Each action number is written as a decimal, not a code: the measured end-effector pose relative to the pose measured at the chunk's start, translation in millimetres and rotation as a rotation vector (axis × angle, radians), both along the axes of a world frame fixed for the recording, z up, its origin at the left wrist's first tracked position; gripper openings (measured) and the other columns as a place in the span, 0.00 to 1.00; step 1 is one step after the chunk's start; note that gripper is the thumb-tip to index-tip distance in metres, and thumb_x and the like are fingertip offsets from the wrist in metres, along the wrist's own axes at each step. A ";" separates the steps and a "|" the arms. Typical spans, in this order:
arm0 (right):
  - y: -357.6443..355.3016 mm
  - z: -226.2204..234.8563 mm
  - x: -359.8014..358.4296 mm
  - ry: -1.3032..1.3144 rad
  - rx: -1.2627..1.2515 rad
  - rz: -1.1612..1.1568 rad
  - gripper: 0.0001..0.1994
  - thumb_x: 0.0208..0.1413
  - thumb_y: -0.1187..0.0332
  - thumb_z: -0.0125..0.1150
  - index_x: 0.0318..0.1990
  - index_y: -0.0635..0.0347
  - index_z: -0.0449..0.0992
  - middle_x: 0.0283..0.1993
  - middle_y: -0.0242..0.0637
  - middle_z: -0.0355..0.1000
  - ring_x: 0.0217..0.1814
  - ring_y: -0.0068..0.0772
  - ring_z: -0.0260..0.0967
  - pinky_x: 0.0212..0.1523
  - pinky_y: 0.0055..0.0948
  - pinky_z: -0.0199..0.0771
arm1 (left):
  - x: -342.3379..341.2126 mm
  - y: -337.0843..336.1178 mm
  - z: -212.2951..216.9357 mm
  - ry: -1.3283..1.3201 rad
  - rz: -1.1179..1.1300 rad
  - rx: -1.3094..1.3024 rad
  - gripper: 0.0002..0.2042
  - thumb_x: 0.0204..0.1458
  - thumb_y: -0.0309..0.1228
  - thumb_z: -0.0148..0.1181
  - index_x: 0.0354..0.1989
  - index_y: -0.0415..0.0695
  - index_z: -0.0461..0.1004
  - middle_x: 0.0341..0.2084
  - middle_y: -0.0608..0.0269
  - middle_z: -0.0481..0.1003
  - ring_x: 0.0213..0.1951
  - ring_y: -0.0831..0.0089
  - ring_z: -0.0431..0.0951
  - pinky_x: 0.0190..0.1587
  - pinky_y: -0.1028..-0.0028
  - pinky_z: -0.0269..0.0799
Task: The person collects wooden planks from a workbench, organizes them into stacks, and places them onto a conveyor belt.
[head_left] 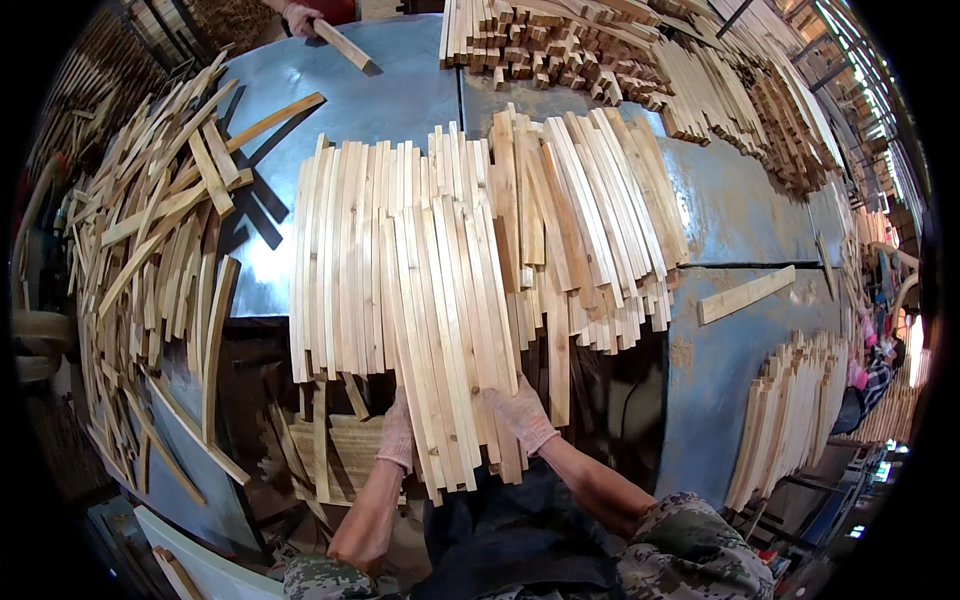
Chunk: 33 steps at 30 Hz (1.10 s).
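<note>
A bundle of pale wooden strips lies between my two hands, its near ends jutting toward my body past the table edge. My left hand, in a light work glove, presses against the left side of the bundle, its fingers partly hidden by the wood. On the opposite side my gloved right hand grips the bundle, with some fingers out of sight. The bundle's far part rests over a wide row of similar strips. Beside it on the right, another batch of strips fans out at uneven lengths.
A messy heap of strips covers the left side of the blue metal table. Stacked lumber stands at the back. One loose strip and a smaller pile lie right. A co-worker's gloved hand holds a wood piece at the far edge.
</note>
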State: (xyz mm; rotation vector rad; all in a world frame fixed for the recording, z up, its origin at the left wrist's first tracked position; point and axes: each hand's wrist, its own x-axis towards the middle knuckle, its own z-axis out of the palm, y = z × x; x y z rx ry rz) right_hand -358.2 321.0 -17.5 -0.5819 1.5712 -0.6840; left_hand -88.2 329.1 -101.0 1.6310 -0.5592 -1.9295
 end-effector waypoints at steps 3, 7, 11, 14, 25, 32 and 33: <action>1.6 17.3 -7.5 -0.082 -0.047 -0.045 0.39 0.55 0.58 0.78 0.68 0.70 0.65 0.56 0.44 0.79 0.56 0.32 0.77 0.61 0.30 0.77 | -11.6 8.7 16.1 -0.019 -0.038 -0.144 0.19 0.75 0.30 0.42 0.72 0.47 0.62 0.53 0.42 0.79 0.50 0.58 0.84 0.45 0.65 0.86; 13.2 24.9 -13.3 -0.014 -0.061 -0.006 0.36 0.57 0.62 0.78 0.67 0.69 0.66 0.57 0.41 0.78 0.56 0.30 0.77 0.60 0.29 0.79 | -34.5 12.1 83.1 0.106 0.214 0.080 0.23 0.75 0.44 0.46 0.70 0.43 0.66 0.53 0.46 0.80 0.49 0.61 0.84 0.47 0.64 0.85; 24.5 41.5 -18.1 -0.417 -0.138 -0.120 0.32 0.59 0.67 0.76 0.66 0.66 0.66 0.57 0.41 0.78 0.55 0.29 0.77 0.58 0.30 0.80 | -45.5 38.1 122.8 0.138 0.363 0.084 0.37 0.70 0.61 0.48 0.69 0.37 0.70 0.57 0.50 0.79 0.52 0.65 0.82 0.54 0.65 0.82; 19.0 92.3 -25.6 -0.290 -0.321 0.147 0.27 0.60 0.72 0.73 0.65 0.61 0.68 0.54 0.39 0.80 0.53 0.30 0.79 0.52 0.32 0.84 | -63.0 51.9 176.6 0.022 0.398 -0.055 0.35 0.72 0.60 0.45 0.68 0.38 0.71 0.57 0.58 0.78 0.55 0.70 0.79 0.61 0.68 0.74; 55.9 193.5 20.3 -0.522 -0.530 0.451 0.27 0.57 0.72 0.69 0.64 0.67 0.72 0.46 0.34 0.79 0.41 0.26 0.76 0.45 0.26 0.79 | -63.3 198.9 264.8 -0.918 0.434 -0.538 0.17 0.75 0.41 0.42 0.60 0.47 0.72 0.46 0.38 0.79 0.51 0.40 0.78 0.54 0.55 0.74; 138.7 210.7 94.4 -0.802 -0.409 0.793 0.28 0.57 0.70 0.72 0.64 0.69 0.70 0.53 0.37 0.77 0.51 0.29 0.76 0.56 0.29 0.77 | -51.0 334.4 323.5 -0.614 0.934 -0.178 0.33 0.75 0.56 0.37 0.63 0.35 0.72 0.55 0.36 0.78 0.57 0.46 0.78 0.62 0.60 0.70; 156.8 218.9 105.1 -0.767 -0.371 0.866 0.27 0.56 0.70 0.73 0.61 0.69 0.71 0.52 0.37 0.78 0.50 0.28 0.76 0.55 0.28 0.77 | -55.9 359.6 339.0 -0.544 1.038 -0.180 0.36 0.73 0.60 0.39 0.64 0.35 0.73 0.56 0.39 0.79 0.56 0.52 0.78 0.62 0.61 0.70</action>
